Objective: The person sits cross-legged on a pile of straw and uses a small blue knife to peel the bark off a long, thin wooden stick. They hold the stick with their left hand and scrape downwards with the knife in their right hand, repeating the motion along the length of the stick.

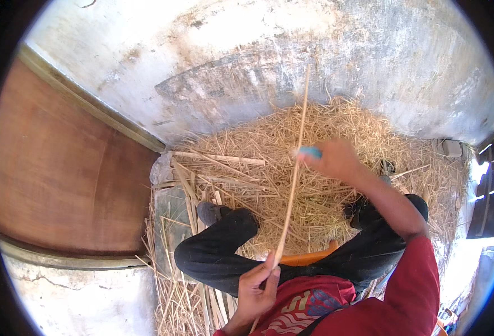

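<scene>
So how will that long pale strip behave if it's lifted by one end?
The strip is likely springy rather than floppy: it extends from the left hand with only a slight bow. Being so slender, it's probably light for its length.

Rough workshop, heaped with shavings (364, 120)

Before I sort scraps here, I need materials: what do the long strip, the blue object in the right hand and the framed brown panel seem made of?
Long strip: probably bamboo or wood, matte, unpainted; it is pale tan and slender.
Blue object: possibly plastic, judging by its bright colour; blur hides the finish.
Framed brown panel: likely wood or plywood, fairly smooth; faint streaks resemble grain.
</scene>
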Available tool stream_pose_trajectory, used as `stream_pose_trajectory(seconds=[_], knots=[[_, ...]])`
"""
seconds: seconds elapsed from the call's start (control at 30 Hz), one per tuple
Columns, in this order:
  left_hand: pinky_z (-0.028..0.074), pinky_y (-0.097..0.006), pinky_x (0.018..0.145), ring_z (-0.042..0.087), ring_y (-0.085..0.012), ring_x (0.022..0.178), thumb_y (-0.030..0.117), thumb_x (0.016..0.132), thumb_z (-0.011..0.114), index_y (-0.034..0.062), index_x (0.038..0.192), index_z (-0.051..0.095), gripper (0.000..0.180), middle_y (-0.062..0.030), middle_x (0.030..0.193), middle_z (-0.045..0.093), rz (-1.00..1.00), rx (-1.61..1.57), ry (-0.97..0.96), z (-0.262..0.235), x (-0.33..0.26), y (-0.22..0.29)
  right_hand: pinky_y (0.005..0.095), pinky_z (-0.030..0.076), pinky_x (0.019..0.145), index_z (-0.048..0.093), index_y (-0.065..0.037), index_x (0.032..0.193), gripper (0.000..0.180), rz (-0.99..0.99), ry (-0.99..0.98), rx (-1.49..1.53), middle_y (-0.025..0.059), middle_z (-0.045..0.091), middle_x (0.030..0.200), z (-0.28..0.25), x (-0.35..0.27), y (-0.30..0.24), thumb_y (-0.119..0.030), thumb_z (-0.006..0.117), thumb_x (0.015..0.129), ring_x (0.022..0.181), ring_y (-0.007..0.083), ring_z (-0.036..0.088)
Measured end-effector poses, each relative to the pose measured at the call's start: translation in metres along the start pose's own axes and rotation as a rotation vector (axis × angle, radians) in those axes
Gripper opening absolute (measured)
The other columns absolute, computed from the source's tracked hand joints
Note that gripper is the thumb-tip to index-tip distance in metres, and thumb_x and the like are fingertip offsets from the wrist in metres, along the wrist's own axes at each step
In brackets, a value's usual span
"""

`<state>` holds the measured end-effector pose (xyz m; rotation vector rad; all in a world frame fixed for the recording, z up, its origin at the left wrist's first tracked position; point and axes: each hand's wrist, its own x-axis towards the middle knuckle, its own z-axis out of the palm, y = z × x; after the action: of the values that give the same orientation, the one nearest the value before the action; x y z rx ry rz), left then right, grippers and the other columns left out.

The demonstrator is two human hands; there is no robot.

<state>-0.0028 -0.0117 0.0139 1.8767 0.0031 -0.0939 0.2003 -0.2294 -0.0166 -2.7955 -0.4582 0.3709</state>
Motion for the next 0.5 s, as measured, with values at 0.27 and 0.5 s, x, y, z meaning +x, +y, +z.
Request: stream_pose_trajectory(seconds=[0.27,0.5], knots=[[0.044,-0.018,0.068,0.053,-0.0047,0.078,-0.005,0.086,0.056,-0.0056,0.123,0.055,0.036,-0.0099,0.090,0.067,-0.017,0.023,0.005,0.000,0.000,0.004,0.0468,0.050,0.060,0.070,-0.005,0.075,0.087,-0.011,-0.025,0.003,0.0185,0.064,0.066,-0.012,0.005,0.003,-0.085,0.036,0.072,0.064,0.0337,0.066],[0.038,-0.019,0.056,0.044,-0.0036,0.062,-0.003,0.088,0.056,-0.0057,0.123,0.055,0.035,-0.0006,0.065,0.048,-0.002,0.021,0.034,-0.003,0.016,0.000,0.0434,0.049,0.051,0.067,-0.003,0.067,0.086,-0.399,0.038,0.079,0.0158,0.059,0.054,0.008,-0.023,-0.021,-0.084,0.038,0.073,0.054,0.0327,0.063]])
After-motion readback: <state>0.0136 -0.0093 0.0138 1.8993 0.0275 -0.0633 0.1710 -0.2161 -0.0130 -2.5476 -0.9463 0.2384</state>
